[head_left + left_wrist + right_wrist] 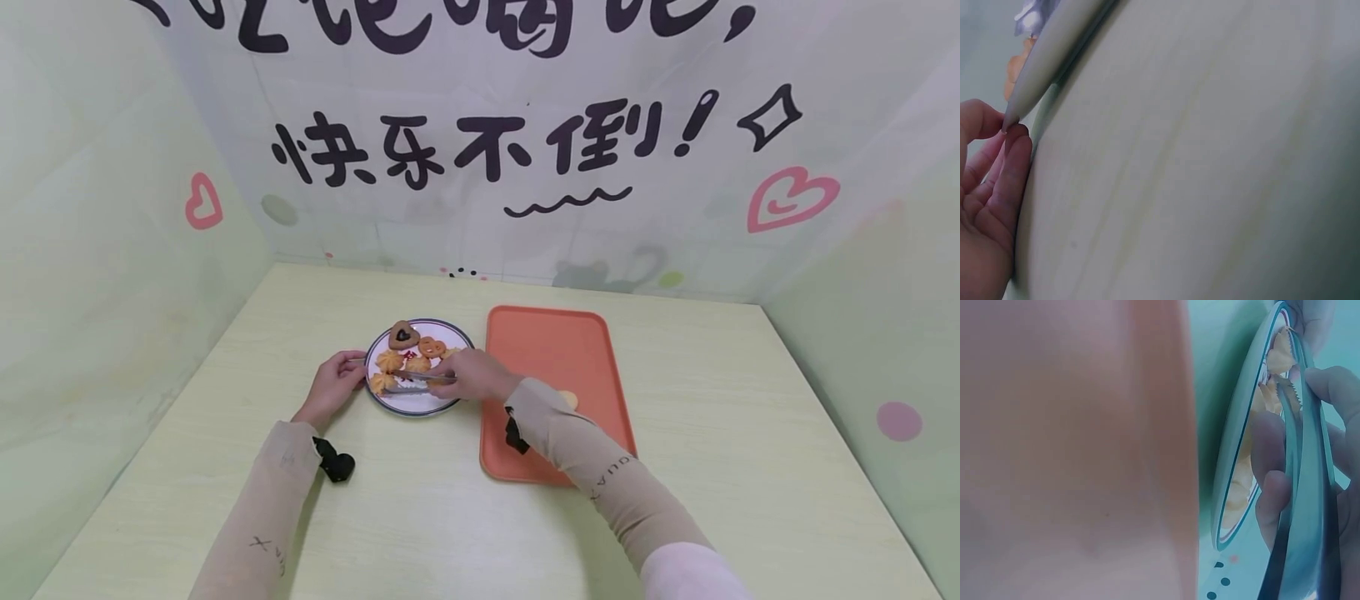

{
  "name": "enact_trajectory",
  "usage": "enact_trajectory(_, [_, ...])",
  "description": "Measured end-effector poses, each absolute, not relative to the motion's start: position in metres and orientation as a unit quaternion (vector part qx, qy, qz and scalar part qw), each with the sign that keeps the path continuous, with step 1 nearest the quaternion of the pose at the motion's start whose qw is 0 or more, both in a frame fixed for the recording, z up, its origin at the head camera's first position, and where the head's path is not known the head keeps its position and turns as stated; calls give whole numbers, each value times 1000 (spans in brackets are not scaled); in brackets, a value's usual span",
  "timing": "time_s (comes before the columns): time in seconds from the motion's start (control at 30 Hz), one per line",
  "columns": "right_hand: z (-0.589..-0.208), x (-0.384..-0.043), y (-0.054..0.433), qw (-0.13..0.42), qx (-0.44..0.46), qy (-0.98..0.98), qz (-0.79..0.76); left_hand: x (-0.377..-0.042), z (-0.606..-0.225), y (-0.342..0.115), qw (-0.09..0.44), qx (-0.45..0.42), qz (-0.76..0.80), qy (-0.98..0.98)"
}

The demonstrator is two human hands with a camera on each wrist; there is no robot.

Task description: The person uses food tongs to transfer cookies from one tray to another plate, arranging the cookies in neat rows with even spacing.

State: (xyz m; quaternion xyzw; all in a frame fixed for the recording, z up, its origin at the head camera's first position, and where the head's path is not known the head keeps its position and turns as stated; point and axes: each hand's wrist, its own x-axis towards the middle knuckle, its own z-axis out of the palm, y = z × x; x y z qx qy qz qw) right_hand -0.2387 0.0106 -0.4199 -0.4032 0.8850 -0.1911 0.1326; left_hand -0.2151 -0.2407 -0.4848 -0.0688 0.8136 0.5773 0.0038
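L hand pinches plate rim; R hand grips tongs over cookies

Your left hand and right hand: bare, no gloves, no rings visible. Both arms in long beige sleeves, tight fit, reaching to wrists. Small dark lettering printed on each sleeve, cross-like marks on left one. Black wrist camera strapped under each wrist. Pale pink fabric at your right upper arm.
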Motion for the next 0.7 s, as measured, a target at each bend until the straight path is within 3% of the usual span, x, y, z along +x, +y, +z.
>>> enact_trajectory(0.33, [-403,-246,32,133,-361,898,-212,-216,-484,-241,14,-78,566,820])
enact_trajectory(0.7, [-374,-253,94,106,-316,909,-250,-216,-485,-240,18,-89,554,827])
